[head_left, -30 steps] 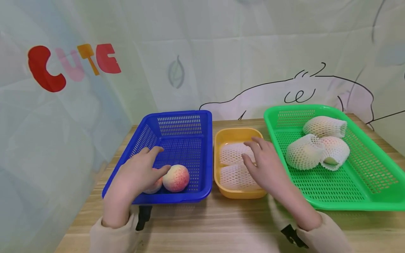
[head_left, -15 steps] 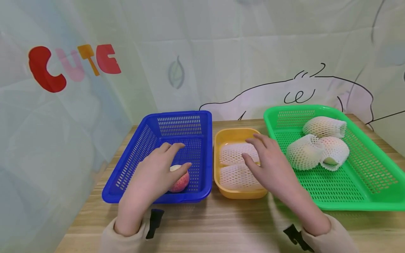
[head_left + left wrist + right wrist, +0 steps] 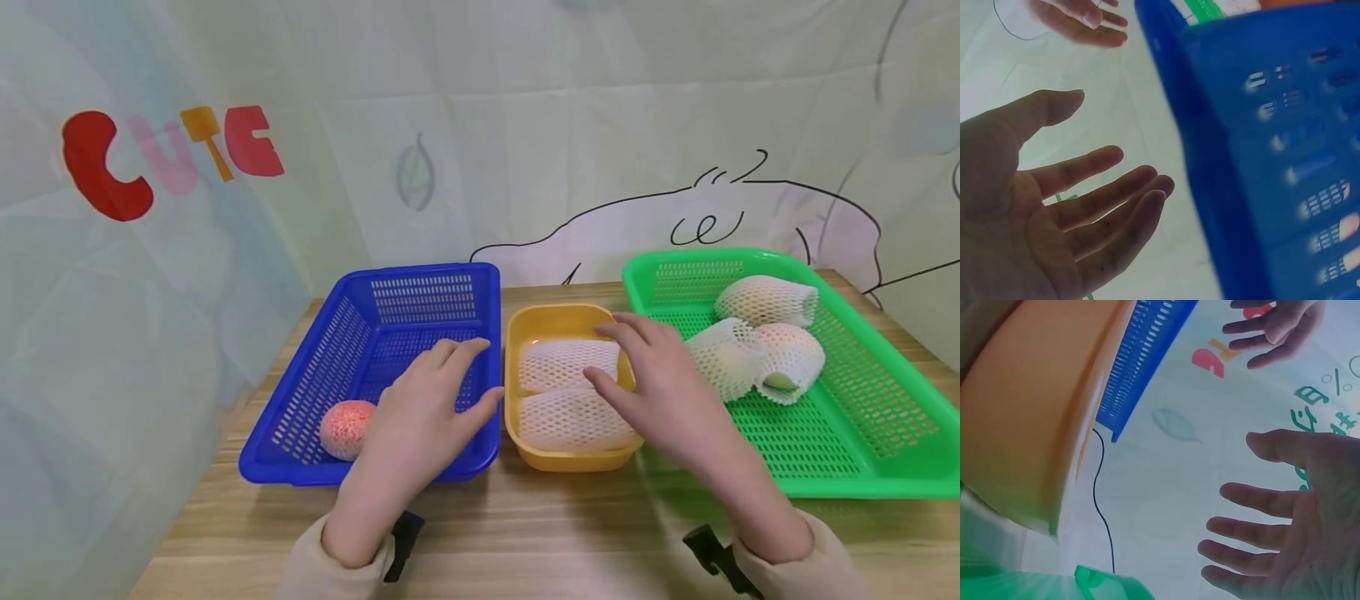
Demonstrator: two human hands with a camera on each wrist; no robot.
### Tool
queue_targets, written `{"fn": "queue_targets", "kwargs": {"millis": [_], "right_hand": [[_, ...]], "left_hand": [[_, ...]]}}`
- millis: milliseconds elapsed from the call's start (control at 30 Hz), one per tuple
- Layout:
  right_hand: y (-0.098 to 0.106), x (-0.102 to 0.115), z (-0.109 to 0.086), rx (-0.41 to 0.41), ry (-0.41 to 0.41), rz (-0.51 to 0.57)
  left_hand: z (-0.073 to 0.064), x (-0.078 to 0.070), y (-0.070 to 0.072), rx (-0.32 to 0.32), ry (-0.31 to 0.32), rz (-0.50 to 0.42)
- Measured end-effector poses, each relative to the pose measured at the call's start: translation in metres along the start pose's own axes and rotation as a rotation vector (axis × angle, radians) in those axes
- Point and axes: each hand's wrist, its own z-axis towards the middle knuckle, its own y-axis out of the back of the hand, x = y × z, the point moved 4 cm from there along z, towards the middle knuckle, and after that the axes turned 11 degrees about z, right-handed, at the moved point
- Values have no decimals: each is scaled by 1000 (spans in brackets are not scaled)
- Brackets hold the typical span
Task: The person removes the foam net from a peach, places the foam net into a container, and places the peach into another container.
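My left hand (image 3: 423, 412) hovers above the front right of the blue basket (image 3: 423, 287), fingers spread and holding nothing. In the left wrist view its palm faces up to the camera with loosely bent fingers. One pink-speckled peach (image 3: 345, 429) shows left of that hand in the basket; the hand hides the other peach. My right hand (image 3: 663, 387) hangs over the right rim of the yellow tray (image 3: 562, 313), holding nothing, fingers apart in the right wrist view. White foam fruit nets (image 3: 573, 418) lie flat in two piles inside the tray.
At right stands a green basket (image 3: 817, 467) with three peaches in foam nets (image 3: 791, 362). All three containers sit side by side on a wood-grain table (image 3: 480, 542). A printed cloth backdrop (image 3: 510, 167) hangs behind the table and along the left.
My left hand has moved right across the blue basket, uncovering the left peach and covering the other one. My right hand has shifted slightly right. The fruit and nets stay put.
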Motion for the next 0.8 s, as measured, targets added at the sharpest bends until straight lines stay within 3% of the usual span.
{"fn": "queue_targets", "kwargs": {"millis": [400, 700, 800], "right_hand": [[31, -10, -3, 31, 0, -66], [53, -24, 3, 94, 92, -237], [61, -35, 4, 156, 120, -291]], "left_hand": [[2, -20, -16, 7, -97, -63], [0, -21, -20, 25, -106, -38], [0, -23, -20, 31, -118, -42]]}}
